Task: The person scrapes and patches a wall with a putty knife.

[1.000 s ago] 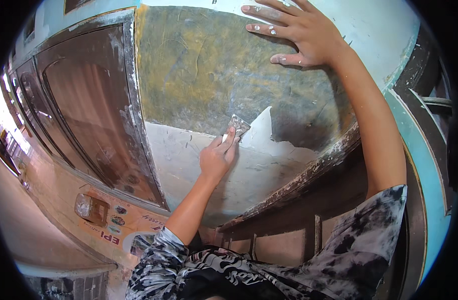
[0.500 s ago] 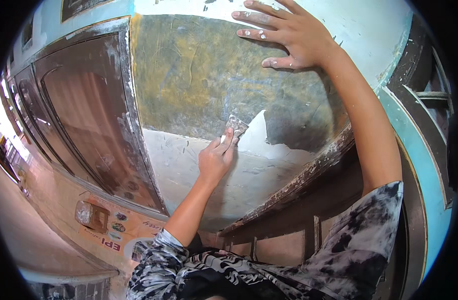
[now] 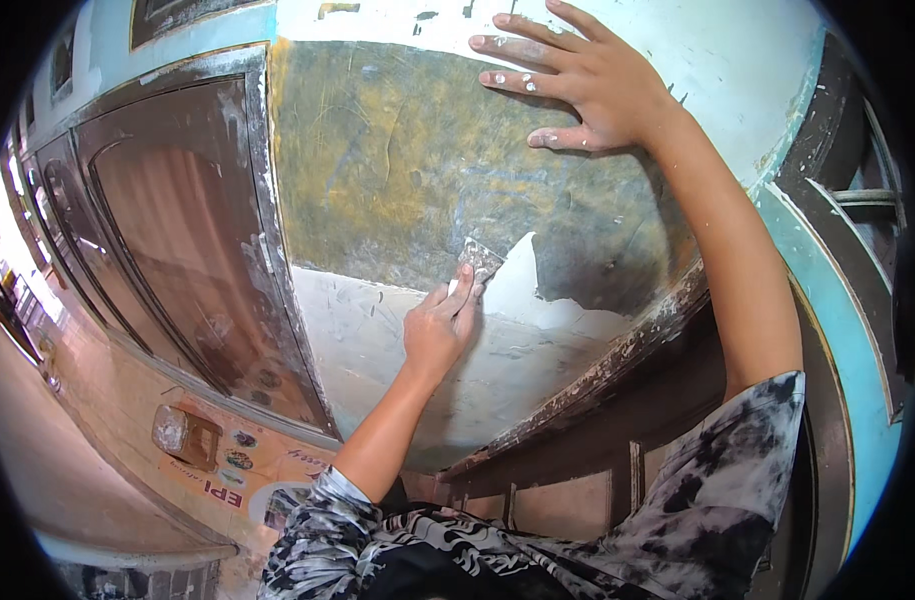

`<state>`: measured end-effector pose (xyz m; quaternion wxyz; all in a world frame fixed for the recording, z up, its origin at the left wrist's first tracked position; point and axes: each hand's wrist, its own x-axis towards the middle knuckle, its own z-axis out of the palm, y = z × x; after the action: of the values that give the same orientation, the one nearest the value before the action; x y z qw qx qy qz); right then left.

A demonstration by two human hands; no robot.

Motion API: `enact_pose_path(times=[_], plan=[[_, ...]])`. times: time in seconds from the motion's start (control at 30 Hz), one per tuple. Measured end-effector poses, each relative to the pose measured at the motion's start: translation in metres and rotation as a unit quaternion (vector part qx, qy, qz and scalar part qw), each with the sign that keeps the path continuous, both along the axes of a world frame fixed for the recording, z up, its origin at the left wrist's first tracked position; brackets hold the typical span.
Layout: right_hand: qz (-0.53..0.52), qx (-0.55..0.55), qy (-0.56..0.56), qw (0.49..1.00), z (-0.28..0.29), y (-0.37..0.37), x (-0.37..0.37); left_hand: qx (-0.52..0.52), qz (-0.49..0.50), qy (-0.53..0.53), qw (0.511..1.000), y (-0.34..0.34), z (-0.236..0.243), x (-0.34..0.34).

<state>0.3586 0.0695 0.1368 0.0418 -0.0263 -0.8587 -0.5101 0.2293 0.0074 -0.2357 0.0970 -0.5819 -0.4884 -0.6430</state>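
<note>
My left hand (image 3: pixel 438 325) grips a small scraper (image 3: pixel 480 259), its worn, white-smeared blade against the wall. Just right of the blade, a pointed tongue of white coating (image 3: pixel 520 277) rises from the pale lower layer. Above it lies a bare, mottled grey-and-yellow patch (image 3: pixel 377 150), where the surface is stripped. Higher up at the right, my right hand (image 3: pixel 602 85) rests with fingers spread across the border between this patch and the white upper wall. White specks dot its fingers. Most of the scraper's handle is hidden in my left hand.
A dark wooden door (image 3: pixel 177 200) stands on the left. Below it, a clear plastic container (image 3: pixel 186 437) sits on a printed orange sheet (image 3: pixel 262 470) on the floor. Dark, flaking wooden trim (image 3: pixel 597 370) slants along the patch's lower right, and a turquoise frame (image 3: pixel 827 270) is at the right.
The whole view has shifted slightly, so the wall appears a little lower. Both hands keep nearly the same places on the wall, and the scraper stays beside the white tongue.
</note>
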Motion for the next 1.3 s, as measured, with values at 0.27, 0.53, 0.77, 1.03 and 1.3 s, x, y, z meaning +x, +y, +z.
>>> enact_pose_path(times=[0.27,0.53,0.77,1.03,1.3], plan=[[0.006,-0.004,0.005,1.000,-0.001,-0.002,0.000,-0.018,-0.002,0.025,1.000,-0.006,0.032,0.002],[0.007,-0.004,0.002,1.000,-0.001,0.000,-0.001,-0.009,-0.001,0.016,1.000,-0.004,0.041,0.005],[0.001,-0.007,0.003,1.000,-0.001,-0.001,0.000,-0.027,0.004,0.026,0.999,-0.005,0.033,0.001],[-0.004,-0.010,0.005,1.000,0.000,-0.002,0.000,0.005,0.004,0.039,0.999,0.005,0.033,-0.001],[0.010,-0.002,0.003,1.000,0.001,-0.002,-0.002,0.004,0.018,0.077,0.997,0.006,0.052,0.000]])
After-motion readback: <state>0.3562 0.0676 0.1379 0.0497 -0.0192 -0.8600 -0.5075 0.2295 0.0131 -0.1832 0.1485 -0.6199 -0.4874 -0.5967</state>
